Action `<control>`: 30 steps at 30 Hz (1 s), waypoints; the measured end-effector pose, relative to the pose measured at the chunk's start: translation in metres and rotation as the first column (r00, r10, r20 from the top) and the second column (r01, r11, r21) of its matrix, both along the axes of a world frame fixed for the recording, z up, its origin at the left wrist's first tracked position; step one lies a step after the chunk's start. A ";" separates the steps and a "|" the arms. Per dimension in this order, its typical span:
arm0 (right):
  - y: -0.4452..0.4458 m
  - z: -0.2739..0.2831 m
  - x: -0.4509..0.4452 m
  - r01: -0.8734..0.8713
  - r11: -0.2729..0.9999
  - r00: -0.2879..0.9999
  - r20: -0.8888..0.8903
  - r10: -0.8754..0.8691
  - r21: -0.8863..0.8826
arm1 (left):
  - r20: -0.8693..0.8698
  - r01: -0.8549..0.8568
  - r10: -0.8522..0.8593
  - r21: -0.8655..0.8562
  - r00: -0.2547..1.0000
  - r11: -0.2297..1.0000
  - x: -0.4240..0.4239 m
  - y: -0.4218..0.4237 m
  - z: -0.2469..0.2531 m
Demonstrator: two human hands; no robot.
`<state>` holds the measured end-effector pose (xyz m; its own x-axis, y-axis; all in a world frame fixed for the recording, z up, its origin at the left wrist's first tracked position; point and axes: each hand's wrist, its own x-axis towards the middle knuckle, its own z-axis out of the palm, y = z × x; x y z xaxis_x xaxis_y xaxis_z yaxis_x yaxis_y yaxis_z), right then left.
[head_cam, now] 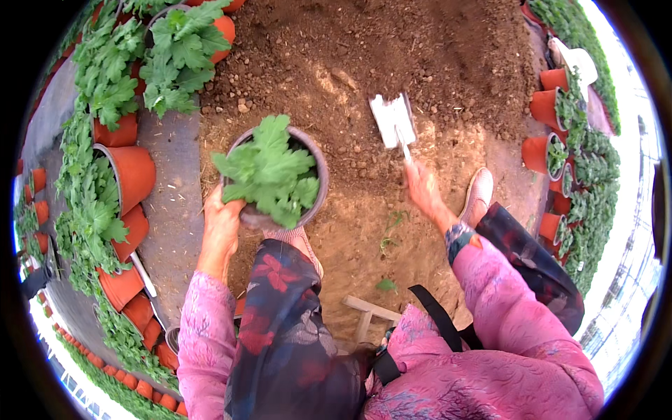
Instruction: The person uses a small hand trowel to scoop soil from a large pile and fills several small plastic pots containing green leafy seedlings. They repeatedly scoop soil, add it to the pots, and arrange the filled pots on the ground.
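My left hand (pixel 221 223) grips the rim of a round pot (pixel 321 173) that holds a leafy green plant (pixel 273 168), raised in front of my left knee. The pot's inside is mostly hidden by the leaves. To the right, my right hand (pixel 421 189) is closed around the handle of a metal hand trowel (pixel 392 121). The trowel's bright blade is blurred and lies over loose brown soil (pixel 325 47).
Orange pots (pixel 134 176) with leafy plants line the left side along dark ground cloth (pixel 170 173). More orange pots (pixel 536 155) stand at the right, near a white hat (pixel 580 65). A wooden piece (pixel 371 308) lies below me, between my legs.
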<state>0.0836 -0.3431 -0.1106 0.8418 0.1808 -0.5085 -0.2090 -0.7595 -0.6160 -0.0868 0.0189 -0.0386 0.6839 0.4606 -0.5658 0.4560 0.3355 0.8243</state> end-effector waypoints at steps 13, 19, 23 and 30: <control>0.054 -0.028 0.123 0.033 0.988 0.999 -0.005 -0.033 0.149 | -0.371 0.404 -0.532 0.913 0.761 -0.060 0.052 -0.021 0.046; 0.023 0.016 0.072 -0.105 0.983 0.994 0.048 0.099 0.152 | -0.287 0.582 -0.617 0.734 0.733 0.350 0.066 -0.027 0.050; 0.009 0.037 0.056 -0.182 0.970 0.982 0.081 0.170 0.165 | -0.082 0.612 -0.681 0.527 0.727 0.590 0.091 -0.022 0.048; 0.012 0.072 0.051 -0.263 0.952 0.965 0.048 0.258 0.158 | 0.064 0.749 -0.773 0.206 0.631 0.629 0.089 -0.022 0.033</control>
